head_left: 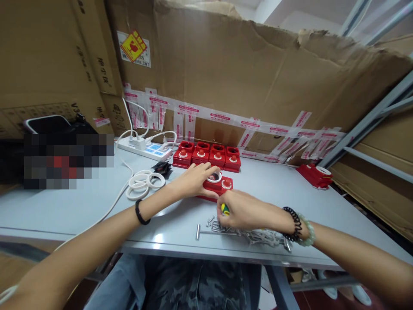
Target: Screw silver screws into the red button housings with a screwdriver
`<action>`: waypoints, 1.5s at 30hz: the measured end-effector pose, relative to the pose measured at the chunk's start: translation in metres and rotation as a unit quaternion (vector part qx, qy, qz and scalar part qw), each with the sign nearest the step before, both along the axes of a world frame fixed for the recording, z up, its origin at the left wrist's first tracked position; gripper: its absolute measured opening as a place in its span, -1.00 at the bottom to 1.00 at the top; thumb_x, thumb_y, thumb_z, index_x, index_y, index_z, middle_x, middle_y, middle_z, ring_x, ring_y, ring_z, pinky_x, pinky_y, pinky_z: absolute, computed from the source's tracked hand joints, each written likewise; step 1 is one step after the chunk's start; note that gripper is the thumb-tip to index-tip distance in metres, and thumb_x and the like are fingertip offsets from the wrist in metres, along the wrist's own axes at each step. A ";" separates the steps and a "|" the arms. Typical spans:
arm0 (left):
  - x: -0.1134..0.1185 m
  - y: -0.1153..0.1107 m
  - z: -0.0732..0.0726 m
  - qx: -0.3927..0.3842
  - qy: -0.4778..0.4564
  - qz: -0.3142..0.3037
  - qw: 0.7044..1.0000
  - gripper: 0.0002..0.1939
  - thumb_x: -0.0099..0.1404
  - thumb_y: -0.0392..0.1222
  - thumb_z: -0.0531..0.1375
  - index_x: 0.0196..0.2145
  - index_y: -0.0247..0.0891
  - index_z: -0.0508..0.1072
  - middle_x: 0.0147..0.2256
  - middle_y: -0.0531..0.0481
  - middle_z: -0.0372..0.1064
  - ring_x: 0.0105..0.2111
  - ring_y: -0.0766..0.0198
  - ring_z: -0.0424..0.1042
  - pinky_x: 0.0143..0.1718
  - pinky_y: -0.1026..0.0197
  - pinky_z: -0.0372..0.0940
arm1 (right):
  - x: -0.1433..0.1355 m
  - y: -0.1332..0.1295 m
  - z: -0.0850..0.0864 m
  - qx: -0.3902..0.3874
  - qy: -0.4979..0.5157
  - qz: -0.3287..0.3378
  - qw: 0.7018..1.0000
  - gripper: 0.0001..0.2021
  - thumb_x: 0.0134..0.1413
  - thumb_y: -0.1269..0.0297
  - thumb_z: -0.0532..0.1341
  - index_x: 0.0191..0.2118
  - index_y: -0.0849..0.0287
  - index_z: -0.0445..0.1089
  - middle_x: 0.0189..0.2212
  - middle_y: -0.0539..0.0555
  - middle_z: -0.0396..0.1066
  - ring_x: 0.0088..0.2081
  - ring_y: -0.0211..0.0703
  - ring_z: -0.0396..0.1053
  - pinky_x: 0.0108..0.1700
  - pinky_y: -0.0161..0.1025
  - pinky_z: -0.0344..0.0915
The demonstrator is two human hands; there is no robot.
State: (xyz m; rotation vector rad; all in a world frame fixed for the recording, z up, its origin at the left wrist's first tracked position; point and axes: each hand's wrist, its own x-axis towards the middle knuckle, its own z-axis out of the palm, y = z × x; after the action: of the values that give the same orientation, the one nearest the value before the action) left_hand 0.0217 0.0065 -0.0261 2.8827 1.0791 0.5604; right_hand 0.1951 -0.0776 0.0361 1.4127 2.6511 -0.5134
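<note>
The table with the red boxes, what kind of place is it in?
Probably a little workshop: there's a row of matching red boxes, a pile of loose screws and a power strip on the table.

"V3" on carton (pixel 48 56); broken-glass sign (pixel 133 46), "LM27" label (pixel 143 61) on cardboard (pixel 226 73)

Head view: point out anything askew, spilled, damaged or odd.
The cardboard panel stands out: its top edge is torn and ragged. On the table, loose screws lie scattered near the right hand, perhaps spilled, perhaps simply kept there.
</note>
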 end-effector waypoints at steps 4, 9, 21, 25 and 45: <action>-0.001 -0.001 0.001 -0.002 -0.004 -0.004 1.000 -0.34 0.15 0.23 0.20 0.08 -0.14 0.18 -0.08 -0.08 0.28 -0.09 0.03 0.33 -0.09 0.05 0.12 | -0.001 -0.001 -0.014 0.002 -0.013 -0.001 1.000 -0.88 -0.13 0.38 0.12 -0.47 0.21 0.41 -0.56 0.07 0.42 -0.52 -0.26 0.26 -0.49 -0.32 0.05; -0.004 0.000 0.000 -0.002 -0.014 -0.012 1.000 -0.36 0.16 0.28 0.15 0.06 -0.16 0.20 -0.10 -0.09 0.32 -0.10 0.04 0.35 -0.12 0.07 0.12 | 0.004 0.002 0.004 0.032 0.039 -0.029 0.998 -0.82 -0.04 0.21 0.17 -0.33 0.17 0.40 -0.48 0.04 0.43 -0.47 -0.25 0.27 -0.43 -0.30 0.10; -0.009 0.000 0.016 -0.019 -0.158 -0.015 0.987 -0.27 0.07 0.22 0.27 0.10 -0.09 0.16 0.07 -0.11 0.25 0.04 0.01 0.27 0.04 -0.05 0.12 | 0.045 0.048 0.013 0.179 0.213 -0.099 0.955 -0.28 -0.19 -0.14 0.29 0.09 0.16 0.26 0.01 0.18 0.37 -0.06 0.01 0.36 -0.07 -0.09 0.29; -0.007 -0.003 0.018 0.039 -0.175 -0.020 0.984 -0.28 0.09 0.17 0.29 0.11 -0.13 0.17 0.01 -0.14 0.27 0.01 0.03 0.28 -0.01 -0.01 0.16 | 0.043 0.049 0.004 0.139 0.216 -0.059 0.965 -0.30 -0.21 -0.14 0.31 0.06 0.15 0.30 -0.10 0.12 0.44 -0.18 -0.07 0.40 -0.15 -0.14 0.32; -0.008 0.009 0.006 -0.130 -0.154 -0.153 0.967 -0.64 0.31 -0.04 0.14 0.02 -0.21 0.39 0.00 -0.13 0.37 -0.03 0.19 0.38 0.02 0.12 0.25 | 0.073 0.054 0.009 0.278 0.290 -0.152 0.903 -0.46 -0.27 0.01 0.35 -0.13 0.25 0.42 -0.31 0.09 0.50 -0.37 -0.15 0.41 -0.31 -0.22 0.35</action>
State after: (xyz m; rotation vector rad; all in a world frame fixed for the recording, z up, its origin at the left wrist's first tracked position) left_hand 0.0134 0.0157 -0.0205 2.5499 0.5991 0.7508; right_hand 0.2678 -0.0237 0.0450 2.1465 3.2312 -0.2167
